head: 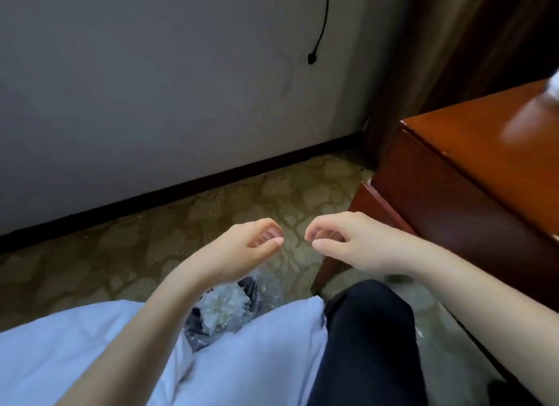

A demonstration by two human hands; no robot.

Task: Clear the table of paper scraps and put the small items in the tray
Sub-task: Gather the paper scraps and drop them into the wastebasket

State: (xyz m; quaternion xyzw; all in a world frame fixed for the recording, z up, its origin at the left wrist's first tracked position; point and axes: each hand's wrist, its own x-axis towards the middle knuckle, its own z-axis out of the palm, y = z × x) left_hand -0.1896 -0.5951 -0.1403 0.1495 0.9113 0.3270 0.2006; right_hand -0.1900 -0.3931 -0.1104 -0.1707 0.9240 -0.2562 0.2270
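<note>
Paper scraps in bin, L of table.

From my feed I see a plain grey wall across the back, with a black cable hanging down it and ending in a plug. A dark skirting board runs along the foot of the wall, meeting patterned olive carpet. A brown curtain hangs at the right. Nearest me are a white garment and a dark trouser leg.
</note>
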